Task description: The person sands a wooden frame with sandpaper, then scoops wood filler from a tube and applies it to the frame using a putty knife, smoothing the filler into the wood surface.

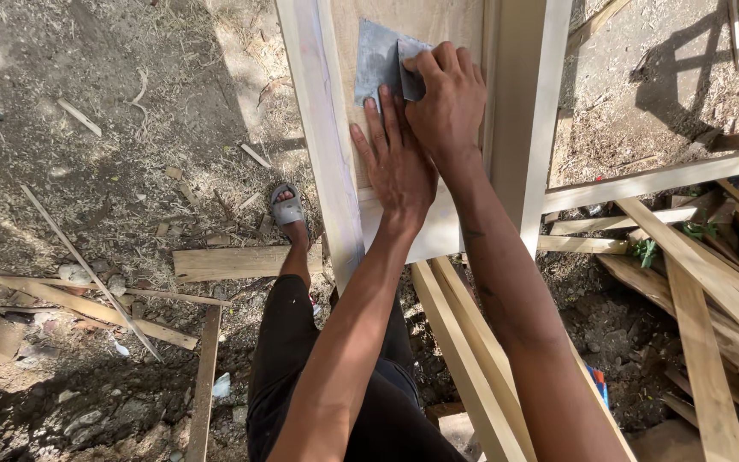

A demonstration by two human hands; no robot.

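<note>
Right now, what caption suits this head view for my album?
Right hand presses a flat scraper on a wooden door panel; left hand rests flat beside it.

Pale cream wooden frame [335, 137], faintly streaked lilac along the rail at 11 o'clock. Tan plywood panel [425, 21] inside, smeared with a dull blue-grey patch of filler [375, 60]. Dark grey scraper blade [410, 79] at 12 o'clock. Black trousers [288, 342] at 6 o'clock, grey sandal [287, 208] at 9. Grey-brown dirt ground [87, 171] littered with light yellow-brown planks [241, 262].
</note>
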